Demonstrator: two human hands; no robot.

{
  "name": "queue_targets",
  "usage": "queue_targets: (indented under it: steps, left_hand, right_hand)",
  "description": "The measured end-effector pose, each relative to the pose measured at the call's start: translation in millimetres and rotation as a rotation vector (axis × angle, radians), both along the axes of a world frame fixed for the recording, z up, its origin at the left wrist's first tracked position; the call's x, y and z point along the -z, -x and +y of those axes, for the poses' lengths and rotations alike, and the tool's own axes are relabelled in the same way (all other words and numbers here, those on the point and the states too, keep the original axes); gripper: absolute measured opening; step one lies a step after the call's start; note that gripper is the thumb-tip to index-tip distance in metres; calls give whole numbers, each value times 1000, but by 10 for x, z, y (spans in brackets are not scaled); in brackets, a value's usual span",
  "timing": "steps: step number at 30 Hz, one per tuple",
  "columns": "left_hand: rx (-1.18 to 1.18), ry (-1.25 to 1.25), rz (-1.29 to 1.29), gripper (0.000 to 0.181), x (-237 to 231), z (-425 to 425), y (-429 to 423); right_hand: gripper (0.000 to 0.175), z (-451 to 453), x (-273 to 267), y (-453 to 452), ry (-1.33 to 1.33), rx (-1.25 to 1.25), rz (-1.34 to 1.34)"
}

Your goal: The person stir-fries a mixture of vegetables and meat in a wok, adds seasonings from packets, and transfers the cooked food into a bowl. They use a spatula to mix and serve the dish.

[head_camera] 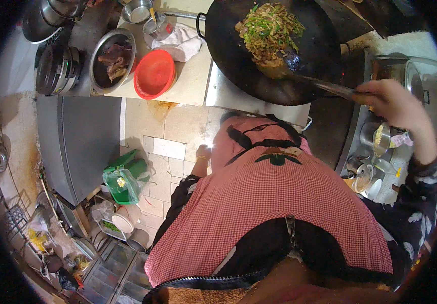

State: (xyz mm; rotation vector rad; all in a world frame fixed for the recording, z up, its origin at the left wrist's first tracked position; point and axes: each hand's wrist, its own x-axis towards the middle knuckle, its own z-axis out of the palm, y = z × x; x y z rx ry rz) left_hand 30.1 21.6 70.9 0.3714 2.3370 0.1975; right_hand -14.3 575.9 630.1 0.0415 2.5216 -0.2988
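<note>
My right hand (387,98), slightly blurred, grips the handle of a wok spatula (332,87) on the right. The spatula's head sits low in a large black wok (233,72), against a heap of stir-fried food (271,32) with green and pale shredded pieces. My left hand (204,152) hangs low beside my red checked apron (275,182), with a band at its wrist. Glare and the apron hide its fingers, so I cannot tell whether they are closed. It appears to be away from the cookware.
Left of the wok stand a red plastic basin (154,74), a metal bowl of meat (114,62), a white cloth (182,41) and a clear container (157,27). A green bin (127,182) is on the floor. Several bowls, including one with yellowish food (381,140), line the right-hand counter.
</note>
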Motion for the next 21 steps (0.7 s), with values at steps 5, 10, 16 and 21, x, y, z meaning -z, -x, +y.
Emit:
queue_targets:
  steps: [5, 10, 16, 21]
  left_hand:
    - [173, 139, -155, 26, 267, -86, 105]
    - [-108, -35, -85, 18, 205, -30, 366]
    - [173, -37, 61, 16, 45, 91, 321]
    - [-100, -88, -152, 19, -135, 122, 307]
  right_hand:
    - [31, -243, 770, 244, -5, -72, 406]
    - [34, 688, 377, 152, 565, 984, 22]
    - [38, 639, 387, -120, 524, 957, 180]
    - [36, -255, 1397, -273, 164, 333, 425]
